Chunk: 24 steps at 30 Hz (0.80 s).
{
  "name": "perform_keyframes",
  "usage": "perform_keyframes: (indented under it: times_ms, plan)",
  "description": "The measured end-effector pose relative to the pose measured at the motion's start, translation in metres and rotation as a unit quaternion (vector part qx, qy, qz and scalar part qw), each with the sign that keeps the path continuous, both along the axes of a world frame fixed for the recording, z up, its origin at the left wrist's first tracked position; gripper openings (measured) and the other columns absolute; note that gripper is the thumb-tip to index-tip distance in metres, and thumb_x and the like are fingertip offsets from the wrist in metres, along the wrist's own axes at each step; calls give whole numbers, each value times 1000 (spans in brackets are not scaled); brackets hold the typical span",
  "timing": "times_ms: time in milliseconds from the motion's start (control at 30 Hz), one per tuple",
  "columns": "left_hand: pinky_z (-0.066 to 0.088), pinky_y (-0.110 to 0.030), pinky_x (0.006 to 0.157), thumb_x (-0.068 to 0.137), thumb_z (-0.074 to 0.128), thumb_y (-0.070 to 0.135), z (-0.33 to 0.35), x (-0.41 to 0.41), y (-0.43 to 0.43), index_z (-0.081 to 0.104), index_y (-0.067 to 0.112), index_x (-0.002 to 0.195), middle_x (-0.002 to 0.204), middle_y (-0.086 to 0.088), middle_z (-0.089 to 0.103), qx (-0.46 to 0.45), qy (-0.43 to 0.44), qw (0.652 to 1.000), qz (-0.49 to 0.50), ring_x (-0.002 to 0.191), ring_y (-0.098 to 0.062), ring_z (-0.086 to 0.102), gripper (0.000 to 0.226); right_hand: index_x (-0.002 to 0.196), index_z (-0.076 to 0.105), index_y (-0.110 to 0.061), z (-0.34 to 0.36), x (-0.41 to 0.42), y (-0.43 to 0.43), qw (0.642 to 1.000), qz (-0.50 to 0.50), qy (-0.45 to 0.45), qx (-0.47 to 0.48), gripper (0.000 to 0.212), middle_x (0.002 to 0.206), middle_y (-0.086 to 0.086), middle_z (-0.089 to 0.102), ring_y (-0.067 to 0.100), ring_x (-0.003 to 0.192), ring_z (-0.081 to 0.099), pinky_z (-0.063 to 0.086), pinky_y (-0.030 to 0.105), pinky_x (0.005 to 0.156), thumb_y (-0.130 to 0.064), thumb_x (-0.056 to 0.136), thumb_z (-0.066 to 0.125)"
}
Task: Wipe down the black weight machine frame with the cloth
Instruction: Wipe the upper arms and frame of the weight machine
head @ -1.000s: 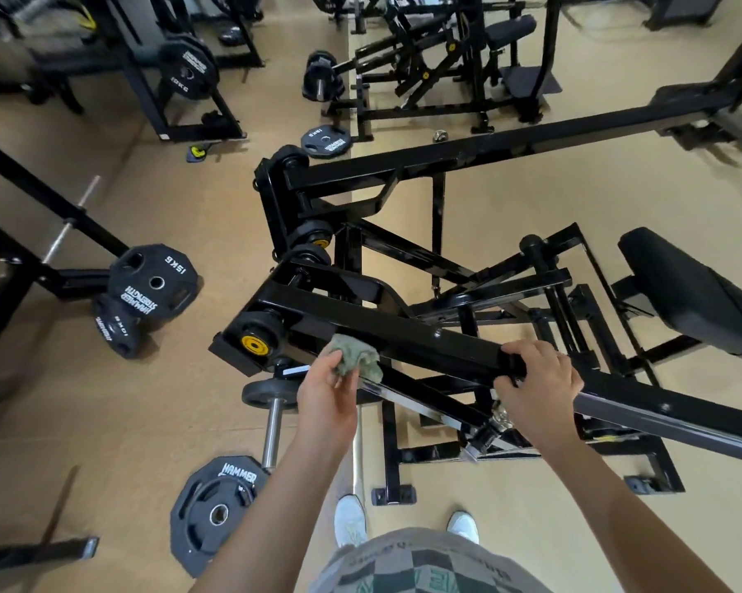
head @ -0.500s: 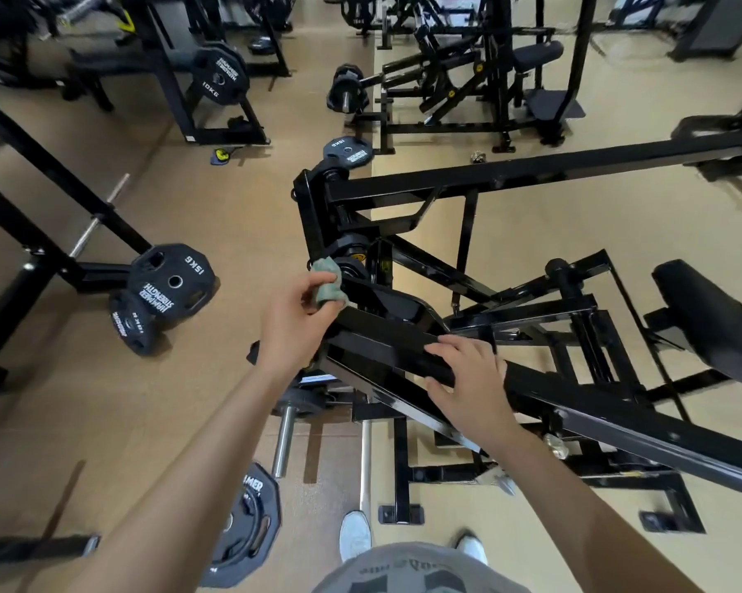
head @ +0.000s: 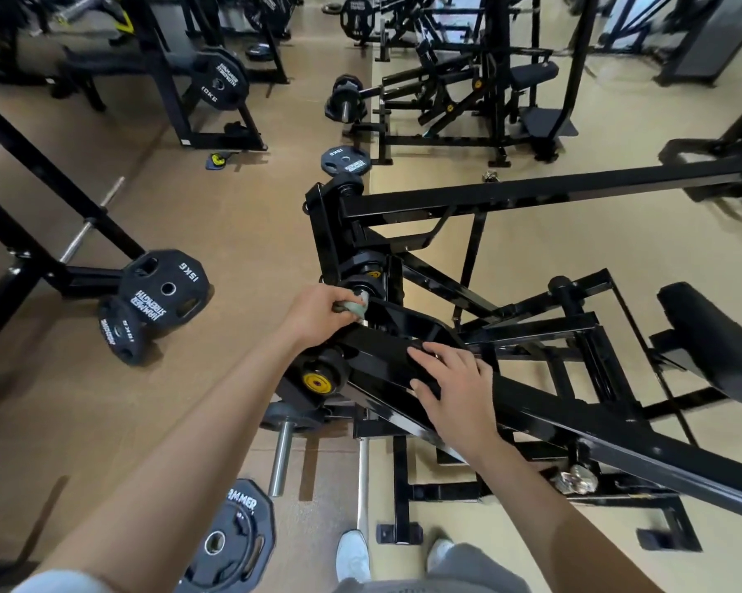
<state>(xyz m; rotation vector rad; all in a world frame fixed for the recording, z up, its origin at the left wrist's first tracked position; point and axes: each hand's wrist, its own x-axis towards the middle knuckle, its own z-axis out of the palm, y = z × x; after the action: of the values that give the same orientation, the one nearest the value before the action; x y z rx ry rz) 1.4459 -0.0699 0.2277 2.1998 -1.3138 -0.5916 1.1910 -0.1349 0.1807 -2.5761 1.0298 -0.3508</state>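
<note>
My left hand point(head: 317, 314) has its fingers clamped on the cloth point(head: 354, 308), pressed against the pivot point(head: 367, 271) of the black machine frame point(head: 531, 192), mid-picture. My right hand point(head: 457, 389) lies flat, fingers apart, on the sloping arm point(head: 382, 357). If that arm swings, cloth or fingers could get pinched in the joint.

Bright, even indoor light; soft shadows lie on the floor point(head: 232, 233). Sheen glints on the black frame point(head: 531, 193). Edges bend and blur, especially top right.

HAMMER STRENGTH 15KG – L plate point(head: 163, 291); 10KG – rack plate point(head: 219, 79)
</note>
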Motion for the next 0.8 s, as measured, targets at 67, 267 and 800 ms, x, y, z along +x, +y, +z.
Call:
perform_keyframes:
  times_ms: [67,267,800]
  plan:
    - [52,-31,84,93,71,16,2,1,6,78,23,108,101,3,74,5,-8,1000,-1,92,-16,65,18,137,56,-39,0,0,-2,1000,3,-4,-6,44,139,-12,56,15,131,47,35,45,110,-37,94,64]
    - [54,-36,88,85,81,14,6,-16,34,81,24,103,105,5,74,-28,-31,998,53,95,-16,68,21,137,56,-37,0,-3,-3,999,11,-18,24,44,140,-11,54,17,130,43,31,47,111,-37,93,63]
    - [43,-3,63,82,77,-8,3,50,49,77,4,100,85,-3,67,-7,48,995,88,63,14,60,21,137,56,-31,18,77,9,993,82,-40,74,45,139,-12,48,15,127,41,29,39,108,-35,93,62]
